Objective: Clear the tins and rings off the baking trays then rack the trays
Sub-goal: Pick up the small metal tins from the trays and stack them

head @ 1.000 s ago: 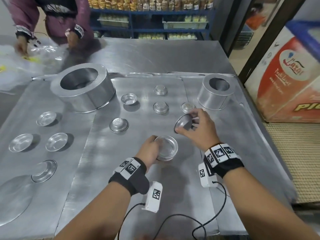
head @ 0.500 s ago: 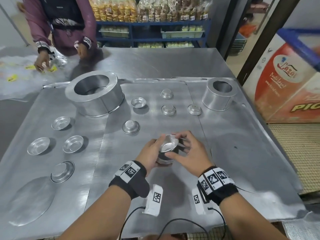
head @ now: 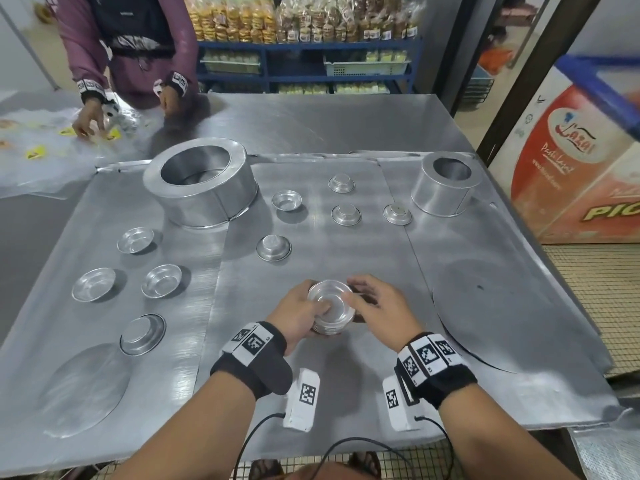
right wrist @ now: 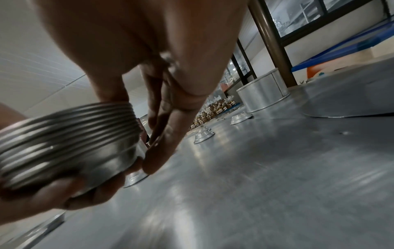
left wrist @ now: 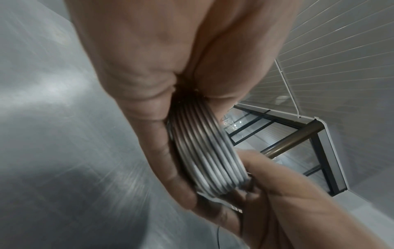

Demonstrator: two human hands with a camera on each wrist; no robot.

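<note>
Fingers of my left hand (head: 298,311) curl under a stack of small tins (head: 330,306) at lower centre of the head view, thumb pressed into the top tin; my right hand (head: 377,306) sits just beside it, fingers loosely bent against the stack's far side — nothing gripped that I can see. Loose tins (head: 273,247) dot the baking trays (head: 346,393) above, a large ring (head: 201,187) upper left, a smaller ring (head: 446,183) upper right.

Left wrist view: nested rims (left wrist: 204,155) clamped between thumb and fingers.

Right wrist view: the stack (right wrist: 66,133) lower left, my fingertips (right wrist: 157,160) touching its base.
</note>
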